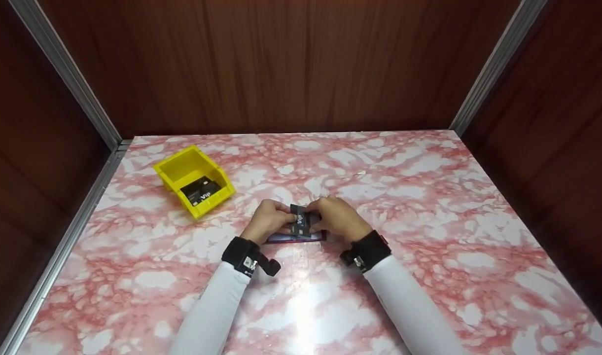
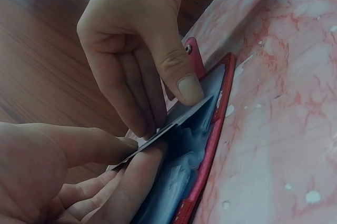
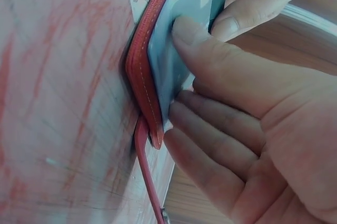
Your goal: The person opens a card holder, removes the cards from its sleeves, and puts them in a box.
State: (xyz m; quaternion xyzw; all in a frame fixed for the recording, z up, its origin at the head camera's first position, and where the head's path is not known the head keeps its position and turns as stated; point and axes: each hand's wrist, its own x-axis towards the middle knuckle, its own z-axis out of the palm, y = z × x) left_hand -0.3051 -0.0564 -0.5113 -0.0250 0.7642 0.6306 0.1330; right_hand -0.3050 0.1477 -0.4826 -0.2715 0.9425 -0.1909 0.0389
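Note:
A red card holder (image 3: 142, 61) with stitched edges and clear plastic sleeves lies on the table in front of me. My left hand (image 1: 268, 219) pinches a black card marked "Vip" (image 1: 300, 222) between thumb and index finger. Part of the card sits inside a clear sleeve (image 3: 168, 40), and its outer end with a yellow "LOGO" shows in the right wrist view. With thumb on one face and fingers behind, my right hand (image 1: 341, 217) pinches that sleeve. In the left wrist view more sleeves hang loose below the card. The hands hide much of the holder in the head view.
A yellow bin (image 1: 168, 182) with several black cards (image 1: 200, 190) inside stands at the back left of the marbled table (image 1: 429, 246). From the holder's end sticks a red strap (image 2: 195, 58) with a metal snap. Dark wood-grain panels (image 1: 281, 64) enclose the table's back and sides.

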